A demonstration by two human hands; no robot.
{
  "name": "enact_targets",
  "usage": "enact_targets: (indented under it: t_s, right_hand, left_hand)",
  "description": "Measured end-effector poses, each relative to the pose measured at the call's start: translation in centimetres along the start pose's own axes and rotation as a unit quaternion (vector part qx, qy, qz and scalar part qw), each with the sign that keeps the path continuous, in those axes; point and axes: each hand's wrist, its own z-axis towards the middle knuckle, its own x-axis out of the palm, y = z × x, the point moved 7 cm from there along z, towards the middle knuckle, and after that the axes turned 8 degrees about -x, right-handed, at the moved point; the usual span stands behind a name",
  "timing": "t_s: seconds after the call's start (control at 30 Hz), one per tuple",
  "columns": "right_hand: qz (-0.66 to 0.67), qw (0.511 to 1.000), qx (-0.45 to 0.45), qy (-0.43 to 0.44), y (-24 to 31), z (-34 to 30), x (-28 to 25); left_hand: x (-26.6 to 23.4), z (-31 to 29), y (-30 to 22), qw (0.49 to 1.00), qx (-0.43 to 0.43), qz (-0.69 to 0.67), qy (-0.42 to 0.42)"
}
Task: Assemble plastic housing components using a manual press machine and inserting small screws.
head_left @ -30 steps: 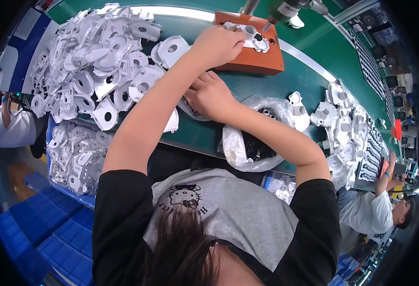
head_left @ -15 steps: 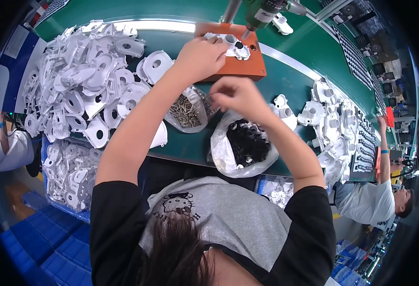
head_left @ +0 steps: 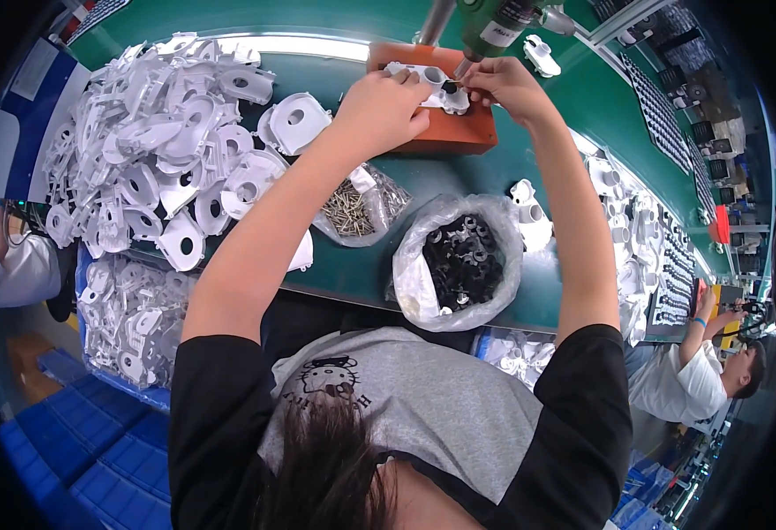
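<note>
An orange fixture block (head_left: 459,132) sits at the far middle of the bench with a white plastic housing (head_left: 435,76) on it. My left hand (head_left: 381,110) grips the housing's left side, fingers bent over its edge. At the housing's right, my right hand (head_left: 510,88) is closed in a pinch on a small, thin, gold-coloured screw, right beside the tip of a green power screwdriver (head_left: 500,26) hanging from above. Closer to me lie a clear bag of screws (head_left: 347,210) and a white plastic bag (head_left: 413,287) of small black parts.
White plastic covers (head_left: 180,132) are heaped on the left, above a blue crate (head_left: 132,331) of more white parts. On the right are white housings (head_left: 640,221) and trays of black parts (head_left: 675,274). A co-worker (head_left: 684,380) is at the far right, another person (head_left: 8,265) at the left.
My right hand has moved from above the screw bag up and right to the screwdriver tip, now pinching a screw. My left hand stays on the housing; the block has shifted slightly right.
</note>
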Motion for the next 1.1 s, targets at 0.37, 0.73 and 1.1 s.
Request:
enact_targets:
  t_s: [0.37,0.73,1.1]
  right_hand:
    - [-0.099,0.993,-0.004,0.072,1.7,0.4,0.3]
    - [-0.043,0.997,0.005,0.056,0.1,1.7,0.1]
    - [0.005,0.997,-0.013,0.079,0.3,0.4,0.0]
  left_hand:
    - [-0.1,0.0,0.0,1.0,-0.006,0.008,0.0]
    - [-0.3,-0.1,-0.1,1.0,-0.011,0.013,-0.004]
    - [-0.2,0.0,-0.8,1.0,-0.005,0.02,-0.02]
